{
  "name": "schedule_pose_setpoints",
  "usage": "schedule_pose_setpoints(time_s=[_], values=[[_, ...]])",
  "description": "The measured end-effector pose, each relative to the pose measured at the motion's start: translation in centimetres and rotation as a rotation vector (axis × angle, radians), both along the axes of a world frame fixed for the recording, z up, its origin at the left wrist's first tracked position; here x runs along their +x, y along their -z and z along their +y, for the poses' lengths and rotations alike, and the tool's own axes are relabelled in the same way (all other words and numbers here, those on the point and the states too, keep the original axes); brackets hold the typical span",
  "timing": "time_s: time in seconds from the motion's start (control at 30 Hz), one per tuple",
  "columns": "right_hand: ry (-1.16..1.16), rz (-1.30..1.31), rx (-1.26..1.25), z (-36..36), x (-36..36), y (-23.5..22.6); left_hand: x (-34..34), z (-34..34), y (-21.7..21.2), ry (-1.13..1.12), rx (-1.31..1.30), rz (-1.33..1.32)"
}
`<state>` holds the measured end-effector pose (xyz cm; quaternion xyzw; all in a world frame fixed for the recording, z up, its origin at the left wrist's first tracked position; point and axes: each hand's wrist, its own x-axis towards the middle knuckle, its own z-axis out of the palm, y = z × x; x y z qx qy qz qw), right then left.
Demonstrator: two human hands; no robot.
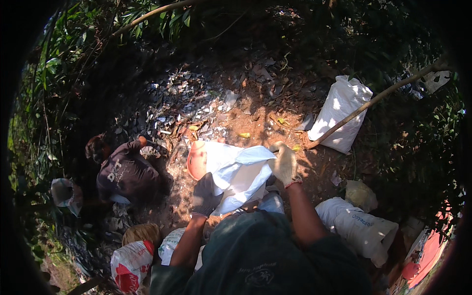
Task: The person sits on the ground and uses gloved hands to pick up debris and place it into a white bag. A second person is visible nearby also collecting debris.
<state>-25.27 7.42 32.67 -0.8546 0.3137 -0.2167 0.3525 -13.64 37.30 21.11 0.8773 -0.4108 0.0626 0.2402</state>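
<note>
A white woven sack [246, 167] is spread in front of me, its mouth open toward me. My left hand [205, 195], in a dark grey work glove, is closed on the near left side of its rim. In a cream knitted glove, my right hand [284, 164] grips the rim on the right, fingers bent over the edge. What lies inside the sack cannot be made out. An orange basin [197, 161] shows just beyond the sack on the left, partly covered by it.
A co-worker [130, 172] crouches at the left, reaching toward scattered shards [189, 93]. One full white sack [340, 113] stands at the right behind a slanting branch [376, 101]. More sacks lie near me, including a white one [359, 226] and a red-and-white one [130, 265].
</note>
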Motion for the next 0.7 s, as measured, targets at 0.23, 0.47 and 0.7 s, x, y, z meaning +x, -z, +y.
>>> schedule_pose_setpoints(time_s=[0.23, 0.47, 0.7], values=[[0.203, 0.247, 0.069, 4.3, 1.3, 2.7, -1.4, -9.1, -4.7, -0.484, -0.304, 0.74], [-0.353, 0.999, 0.255, 2.9, -3.8, -0.2, 4.0, 5.9, 1.8, -0.803, 0.021, 0.704], [-0.32, 0.856, 0.091, 2.7, -1.7, -2.0, -1.7, 3.7, -2.6, -0.18, 0.307, 0.107]])
